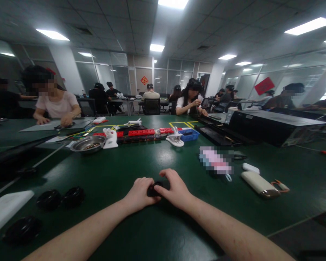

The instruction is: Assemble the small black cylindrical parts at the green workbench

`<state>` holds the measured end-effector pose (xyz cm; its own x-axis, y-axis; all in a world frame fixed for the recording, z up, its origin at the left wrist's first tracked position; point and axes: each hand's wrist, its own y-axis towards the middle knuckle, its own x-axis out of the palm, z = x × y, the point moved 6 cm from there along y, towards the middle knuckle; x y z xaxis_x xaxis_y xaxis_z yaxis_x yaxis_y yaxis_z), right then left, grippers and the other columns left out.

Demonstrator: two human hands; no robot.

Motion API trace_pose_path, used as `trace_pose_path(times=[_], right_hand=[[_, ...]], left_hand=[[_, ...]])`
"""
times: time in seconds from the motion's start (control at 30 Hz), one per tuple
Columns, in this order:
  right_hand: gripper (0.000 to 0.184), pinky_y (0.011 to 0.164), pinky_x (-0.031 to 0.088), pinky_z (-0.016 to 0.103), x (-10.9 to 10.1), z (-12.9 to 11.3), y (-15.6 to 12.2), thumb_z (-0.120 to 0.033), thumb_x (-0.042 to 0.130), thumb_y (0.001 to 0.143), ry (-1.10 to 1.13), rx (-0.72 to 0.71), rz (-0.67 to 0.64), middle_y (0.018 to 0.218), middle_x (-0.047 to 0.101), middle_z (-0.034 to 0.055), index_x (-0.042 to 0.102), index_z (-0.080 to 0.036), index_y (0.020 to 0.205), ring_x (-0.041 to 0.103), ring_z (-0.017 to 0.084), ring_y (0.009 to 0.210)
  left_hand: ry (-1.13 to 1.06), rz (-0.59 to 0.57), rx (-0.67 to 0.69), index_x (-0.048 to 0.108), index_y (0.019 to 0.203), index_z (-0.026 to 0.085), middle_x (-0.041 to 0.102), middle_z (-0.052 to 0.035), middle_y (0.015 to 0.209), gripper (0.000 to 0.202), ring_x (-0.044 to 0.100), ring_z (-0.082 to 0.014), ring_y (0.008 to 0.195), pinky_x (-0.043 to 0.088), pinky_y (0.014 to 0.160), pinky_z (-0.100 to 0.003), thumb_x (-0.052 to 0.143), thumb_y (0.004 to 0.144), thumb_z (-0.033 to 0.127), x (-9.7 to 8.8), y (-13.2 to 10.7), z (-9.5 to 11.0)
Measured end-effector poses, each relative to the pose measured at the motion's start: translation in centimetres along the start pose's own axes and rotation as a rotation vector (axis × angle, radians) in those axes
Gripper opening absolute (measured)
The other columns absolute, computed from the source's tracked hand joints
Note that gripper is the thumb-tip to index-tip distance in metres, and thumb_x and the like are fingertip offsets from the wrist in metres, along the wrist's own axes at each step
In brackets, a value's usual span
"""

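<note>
Both of my hands meet at the middle of the green table [125, 170], holding one small black part [155, 188] between them. My left hand [139, 194] is curled into a loose fist against its left side. My right hand [174, 189] arches over its top and right side, fingers bent down around it. Most of the black part is hidden under the fingers. Three similar black round parts lie to my left: two side by side [61, 197] and one nearer the edge [23, 229].
A white slab [5, 210] lies at far left. A white power bank [259, 184] and a small white item [250, 168] lie to the right. Farther back are a metal bowl [88, 144], red strips [141, 132], a blue tray [189, 135] and a long black case [271, 127]. People sit working beyond.
</note>
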<state>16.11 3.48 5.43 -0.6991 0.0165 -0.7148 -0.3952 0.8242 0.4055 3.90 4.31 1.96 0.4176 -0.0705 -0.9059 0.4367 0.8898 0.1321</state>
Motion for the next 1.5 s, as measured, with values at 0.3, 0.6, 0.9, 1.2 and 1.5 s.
trace_pose_path(times=[0.3, 0.6, 0.9, 1.2, 1.5], right_hand=[[0.026, 0.079, 0.041, 0.031, 0.4, -0.3, 0.0, -0.017, 0.059, 0.071, -0.003, -0.042, -0.136, 0.092, 0.054, 0.0036, 0.058, -0.019, 0.097, 0.051, 0.018, 0.088], [0.023, 0.075, 0.042, 0.032, 0.8, 0.1, 0.1, -0.030, 0.067, 0.067, -0.011, 0.001, -0.093, 0.086, 0.055, 0.0033, 0.059, -0.018, 0.085, 0.051, 0.019, 0.085], [0.039, 0.081, 0.041, 0.036, 0.4, 0.2, -0.1, -0.028, 0.067, 0.066, 0.038, 0.000, -0.038, 0.099, 0.056, 0.0063, 0.052, -0.019, 0.101, 0.051, 0.022, 0.092], [0.037, 0.085, 0.039, 0.034, 0.4, -0.8, -0.2, -0.009, 0.056, 0.066, 0.134, -0.102, -0.069, 0.101, 0.056, 0.0048, 0.051, -0.020, 0.102, 0.051, 0.019, 0.095], [0.016, 0.082, 0.041, 0.033, 0.8, -0.3, 0.1, -0.014, 0.059, 0.069, 0.069, -0.080, -0.053, 0.091, 0.055, 0.0046, 0.057, -0.019, 0.085, 0.050, 0.019, 0.091]], left_hand=[[-0.003, -0.006, -0.010, 0.047, 0.070, 0.019, 0.054, 0.0006, 0.074, 0.029, 0.051, -0.0186, 0.074, 0.036, 0.068, -0.028, 0.062, 0.065, 0.044, 0.0, 0.1, 0.0], [-0.009, -0.013, -0.011, 0.050, 0.071, 0.019, 0.054, 0.0001, 0.074, 0.026, 0.052, -0.0194, 0.074, 0.036, 0.069, -0.029, 0.060, 0.066, 0.042, -0.1, 0.0, 0.2], [0.015, -0.025, -0.017, 0.050, 0.071, 0.019, 0.056, -0.0005, 0.077, 0.028, 0.052, -0.0201, 0.076, 0.036, 0.069, -0.029, 0.060, 0.065, 0.044, -0.1, 0.0, 0.1], [-0.005, 0.002, 0.027, 0.052, 0.076, 0.019, 0.056, -0.0002, 0.077, 0.029, 0.051, -0.0196, 0.076, 0.035, 0.069, -0.029, 0.062, 0.066, 0.044, -0.1, -0.1, 0.2], [0.028, 0.011, 0.051, 0.052, 0.076, 0.019, 0.056, 0.0005, 0.076, 0.028, 0.051, -0.0193, 0.076, 0.034, 0.067, -0.028, 0.061, 0.066, 0.044, 0.2, -0.1, 0.1]])
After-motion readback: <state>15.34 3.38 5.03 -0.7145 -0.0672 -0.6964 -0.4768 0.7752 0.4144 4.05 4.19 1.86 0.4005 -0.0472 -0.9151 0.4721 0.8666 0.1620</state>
